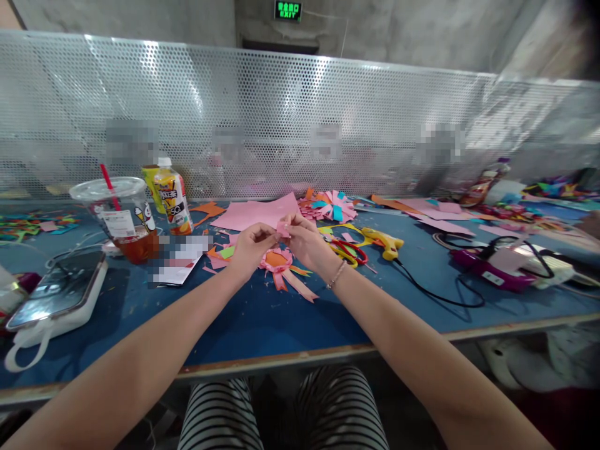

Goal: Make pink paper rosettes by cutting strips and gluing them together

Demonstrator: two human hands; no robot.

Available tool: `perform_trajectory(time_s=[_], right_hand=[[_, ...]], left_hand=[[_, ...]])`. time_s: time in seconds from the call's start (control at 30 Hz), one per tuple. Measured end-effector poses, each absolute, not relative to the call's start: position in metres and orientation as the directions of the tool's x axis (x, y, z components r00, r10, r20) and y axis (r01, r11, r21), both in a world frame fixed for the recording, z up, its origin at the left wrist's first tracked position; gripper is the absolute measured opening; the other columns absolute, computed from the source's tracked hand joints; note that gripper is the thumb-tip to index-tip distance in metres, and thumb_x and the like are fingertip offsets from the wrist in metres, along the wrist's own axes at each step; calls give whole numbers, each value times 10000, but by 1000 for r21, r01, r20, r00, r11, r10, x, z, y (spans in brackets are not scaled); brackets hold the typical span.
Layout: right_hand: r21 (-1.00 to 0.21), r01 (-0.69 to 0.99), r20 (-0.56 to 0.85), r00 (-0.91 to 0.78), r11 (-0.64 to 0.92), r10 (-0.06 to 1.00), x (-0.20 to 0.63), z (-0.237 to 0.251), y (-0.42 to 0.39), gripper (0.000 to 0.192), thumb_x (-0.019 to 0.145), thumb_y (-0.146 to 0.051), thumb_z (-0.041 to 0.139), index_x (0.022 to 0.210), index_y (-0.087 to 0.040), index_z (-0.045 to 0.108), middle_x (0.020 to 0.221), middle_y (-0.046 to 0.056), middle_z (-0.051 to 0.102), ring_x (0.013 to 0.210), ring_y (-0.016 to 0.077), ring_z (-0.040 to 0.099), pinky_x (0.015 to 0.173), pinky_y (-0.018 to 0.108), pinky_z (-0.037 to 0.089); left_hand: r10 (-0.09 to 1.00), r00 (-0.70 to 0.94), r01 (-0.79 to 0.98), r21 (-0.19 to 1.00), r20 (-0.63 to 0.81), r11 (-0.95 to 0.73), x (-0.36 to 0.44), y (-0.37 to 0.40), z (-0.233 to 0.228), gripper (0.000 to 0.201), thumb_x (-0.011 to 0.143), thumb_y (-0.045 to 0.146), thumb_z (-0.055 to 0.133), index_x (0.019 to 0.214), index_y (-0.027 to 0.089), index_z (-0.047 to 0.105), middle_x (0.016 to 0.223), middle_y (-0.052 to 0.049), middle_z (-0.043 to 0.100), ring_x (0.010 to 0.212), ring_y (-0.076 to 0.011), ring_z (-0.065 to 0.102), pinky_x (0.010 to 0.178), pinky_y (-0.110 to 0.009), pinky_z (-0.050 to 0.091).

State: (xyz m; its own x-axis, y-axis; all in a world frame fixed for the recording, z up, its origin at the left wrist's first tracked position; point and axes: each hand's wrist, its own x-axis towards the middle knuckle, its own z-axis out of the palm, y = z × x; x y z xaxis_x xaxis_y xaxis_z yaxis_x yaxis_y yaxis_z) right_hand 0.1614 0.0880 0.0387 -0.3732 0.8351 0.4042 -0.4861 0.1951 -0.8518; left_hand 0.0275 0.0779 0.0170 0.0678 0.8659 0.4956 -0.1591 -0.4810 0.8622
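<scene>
My left hand (252, 247) and my right hand (305, 240) meet above the blue table (262, 319), and both pinch one small pink paper piece (282, 229) between the fingertips. Just below them lies a pink and orange paper rosette with ribbon tails (282, 270). A large pink paper sheet (255, 214) lies flat behind my hands. Red-handled scissors (349, 252) and a yellow glue gun (383, 242) rest just right of my right hand.
A plastic cup of tea with a red straw (122, 219) and a juice bottle (172, 199) stand at left, near a phone on a white power bank (59, 294). Cut paper bits (328, 205) lie behind. A purple device with cables (497, 269) sits right. A perforated metal screen (300, 119) closes the back.
</scene>
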Motion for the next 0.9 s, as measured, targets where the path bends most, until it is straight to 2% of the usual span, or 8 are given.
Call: perform_trajectory(time_s=[0.23,0.9], right_hand=[[-859,-466,411,-384,210,827,159,40,85,186,628,-211,664,645,-189,480,602,-60,417,550,62,396,576,224,372],[-860,-458,409,-352,226,842,158,39,86,191,637,-227,665,652,-190,479,618,-60,421,555,58,393,571,216,385]], left_hand=[[885,80,-153,882,460,-445,29,74,21,225,609,325,714,676,161,576,593,22,562,562,-95,535,610,-246,466],[876,76,-137,876,476,-463,28,74,21,184,637,304,689,674,161,580,604,22,567,589,-103,555,624,-250,463]])
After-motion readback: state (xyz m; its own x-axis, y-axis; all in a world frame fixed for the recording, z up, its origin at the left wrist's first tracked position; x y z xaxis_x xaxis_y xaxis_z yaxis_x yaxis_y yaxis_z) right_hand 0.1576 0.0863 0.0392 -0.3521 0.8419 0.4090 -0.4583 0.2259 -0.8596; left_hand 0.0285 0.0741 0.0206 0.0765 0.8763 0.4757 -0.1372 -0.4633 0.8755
